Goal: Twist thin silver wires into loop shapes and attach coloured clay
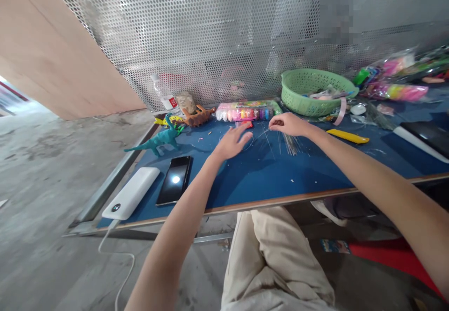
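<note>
Thin wires [280, 140] lay fanned on blue worktop [315, 170], pinched by right hand [289, 124]. Left hand [231, 143] flat, released, beside red clay bit [247, 124]. Risked scattering loose strands toward phone [174, 180] if swept. Bottle [164, 97] label unreadable.

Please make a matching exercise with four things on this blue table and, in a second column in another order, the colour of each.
Things:
1. dinosaur toy
2. basket
3. phone
4. power bank

Colours:
a. white
b. light green
c. teal
d. black

Pairs: 1-c, 2-b, 3-d, 4-a
</note>
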`<state>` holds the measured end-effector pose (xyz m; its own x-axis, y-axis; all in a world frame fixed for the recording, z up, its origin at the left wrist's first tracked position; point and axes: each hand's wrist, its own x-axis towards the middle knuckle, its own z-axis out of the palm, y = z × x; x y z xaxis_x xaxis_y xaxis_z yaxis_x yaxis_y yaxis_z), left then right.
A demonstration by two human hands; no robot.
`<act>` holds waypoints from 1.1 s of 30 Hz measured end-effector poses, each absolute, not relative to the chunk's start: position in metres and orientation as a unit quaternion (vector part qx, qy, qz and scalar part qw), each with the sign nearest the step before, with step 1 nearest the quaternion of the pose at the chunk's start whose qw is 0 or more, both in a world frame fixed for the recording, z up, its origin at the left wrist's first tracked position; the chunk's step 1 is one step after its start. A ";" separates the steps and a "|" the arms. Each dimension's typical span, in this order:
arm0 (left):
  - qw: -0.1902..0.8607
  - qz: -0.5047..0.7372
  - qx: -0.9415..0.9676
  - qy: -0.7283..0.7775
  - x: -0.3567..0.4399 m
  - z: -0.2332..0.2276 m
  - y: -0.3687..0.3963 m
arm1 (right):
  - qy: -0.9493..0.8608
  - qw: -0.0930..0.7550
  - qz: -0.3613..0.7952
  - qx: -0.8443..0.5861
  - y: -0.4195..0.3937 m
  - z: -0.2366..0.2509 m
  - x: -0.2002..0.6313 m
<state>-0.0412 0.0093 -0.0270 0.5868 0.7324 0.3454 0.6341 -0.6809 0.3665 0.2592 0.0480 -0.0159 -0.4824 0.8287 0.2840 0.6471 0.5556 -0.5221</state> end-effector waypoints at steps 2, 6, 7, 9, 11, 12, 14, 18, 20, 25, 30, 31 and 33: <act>0.074 0.301 0.850 0.426 -0.056 -0.022 0.018 | -0.834 0.275 0.184 -0.441 0.052 -0.006 0.256; 0.129 0.310 0.820 0.464 -0.076 -0.023 0.030 | -0.792 0.368 0.211 -0.439 0.059 0.010 0.235; 0.164 0.315 0.815 0.457 -0.075 -0.024 0.030 | -0.776 0.398 0.222 -0.437 0.060 0.013 0.227; 0.235 0.326 0.804 0.438 -0.070 -0.026 0.027 | -0.737 0.466 0.249 -0.422 0.062 0.017 0.212; 0.305 0.356 0.770 0.432 -0.060 -0.024 0.022 | -0.697 0.530 0.288 -0.389 0.061 0.018 0.200; 0.343 0.378 0.743 0.433 -0.056 -0.023 0.019 | -0.680 0.551 0.305 -0.374 0.060 0.017 0.195; 0.393 0.428 0.684 0.441 -0.048 -0.020 0.013 | -0.670 0.557 0.333 -0.359 0.056 0.012 0.190; 0.432 0.450 0.646 0.440 -0.039 -0.017 0.006 | -0.714 0.500 0.342 -0.350 0.045 -0.005 0.189; 0.454 0.456 0.635 0.427 -0.036 -0.018 0.005 | -0.733 0.490 0.312 -0.354 0.040 -0.011 0.188; 0.478 0.460 0.631 0.403 -0.026 -0.024 0.004 | -0.728 0.518 0.262 -0.365 0.028 -0.009 0.186; 0.322 0.472 0.713 0.407 -0.020 -0.020 0.000 | -0.730 0.538 0.193 -0.374 0.013 0.002 0.185; 0.270 0.484 0.726 0.408 -0.018 -0.018 -0.002 | -0.737 0.534 0.181 -0.372 0.010 0.003 0.183; 0.193 0.502 0.741 0.403 -0.016 -0.013 -0.006 | -0.754 0.518 0.165 -0.369 0.005 0.004 0.180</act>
<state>-0.0161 -0.0058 -0.0130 0.1715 0.7904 0.5881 0.4034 -0.6010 0.6900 0.1798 0.0046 0.0038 -0.1925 0.7266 0.6595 0.3861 0.6739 -0.6299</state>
